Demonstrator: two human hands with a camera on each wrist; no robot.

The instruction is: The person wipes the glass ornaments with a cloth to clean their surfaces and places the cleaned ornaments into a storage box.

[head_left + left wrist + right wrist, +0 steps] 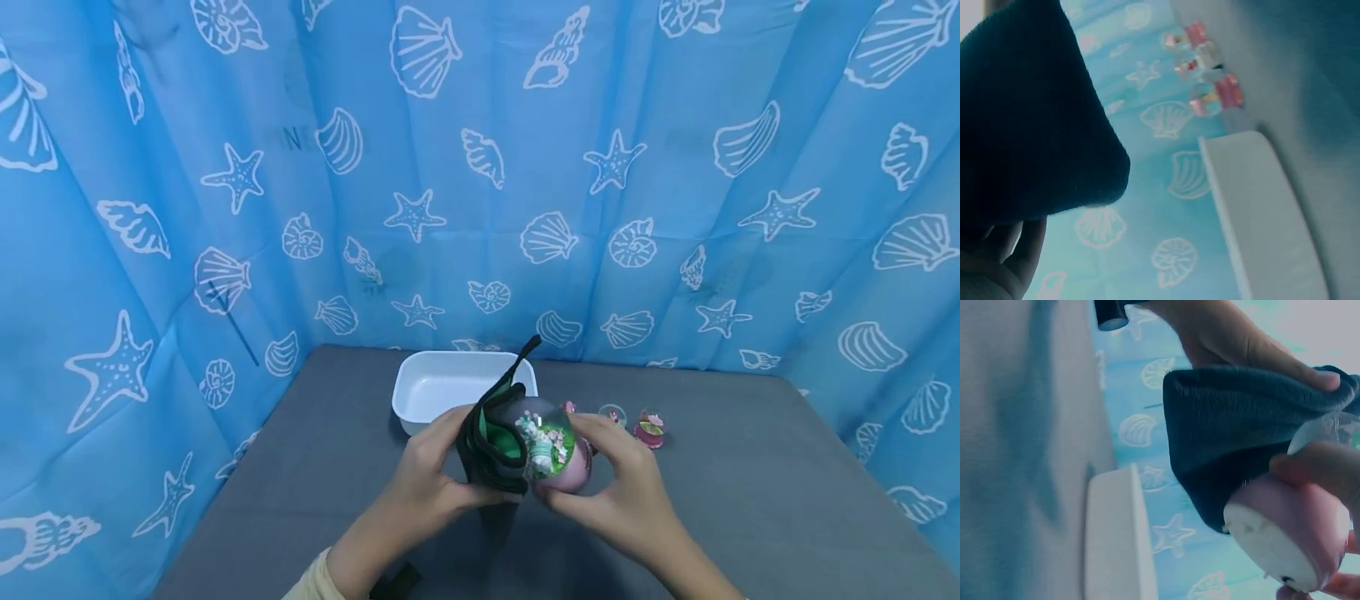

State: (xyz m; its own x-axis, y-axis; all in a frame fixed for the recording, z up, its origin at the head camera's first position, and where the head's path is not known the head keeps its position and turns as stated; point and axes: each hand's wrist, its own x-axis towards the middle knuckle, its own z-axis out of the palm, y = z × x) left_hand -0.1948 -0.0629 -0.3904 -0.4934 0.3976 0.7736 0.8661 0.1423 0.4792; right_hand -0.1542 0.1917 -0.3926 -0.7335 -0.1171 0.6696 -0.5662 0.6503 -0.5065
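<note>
Snow globe point(553, 454), tilted in the air above a grey table point(750, 483), its clear dome showing white, pink and green figures and leaning toward my left. My right hand point(622, 479) grips it, fingers and thumb around the pink base and dome. My left hand point(431, 479) pinches a folded dark green cloth point(491, 462) beside the dome; whether they touch, I cannot tell. Behind stand a white tub point(427, 392) and, further right, three smaller globes point(649, 431), before a blue seashell curtain point(480, 208).

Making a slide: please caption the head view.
Left grip holds black-edged green fabric; right grip holds a snow globe beside it.
</note>
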